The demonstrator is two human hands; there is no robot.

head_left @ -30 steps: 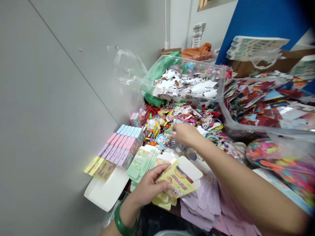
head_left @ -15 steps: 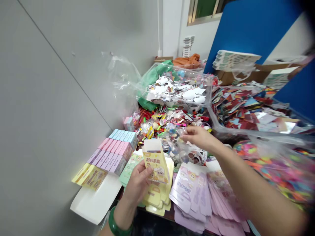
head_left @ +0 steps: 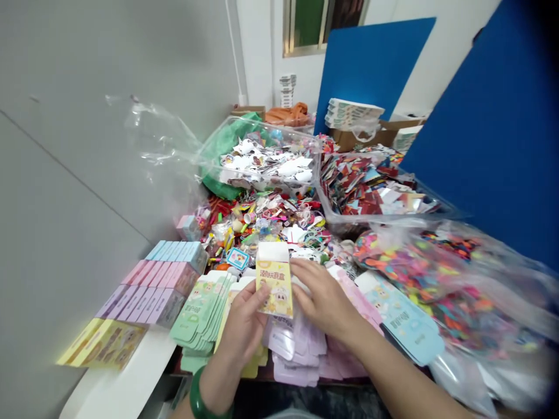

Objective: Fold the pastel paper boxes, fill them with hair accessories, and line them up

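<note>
Yellow paperboard carton (head_left: 274, 280): smooth, slight sheen, printed. Lilac card blanks (head_left: 297, 355): thin, smooth, semi-gloss. Mint card blanks (head_left: 196, 314): same stock. Clear plastic bin (head_left: 257, 128): rigid, glossy. Clear polythene bag (head_left: 458, 256): thin, crinkled, shiny. Green bangle (head_left: 205, 396): polished, glass or stone unclear. Blue panel (head_left: 489, 128): smooth, matt. Brown cardboard box (head_left: 349, 139): plain, matt.

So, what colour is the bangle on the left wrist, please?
The bangle is glossy green, clearest in the head view.
</note>
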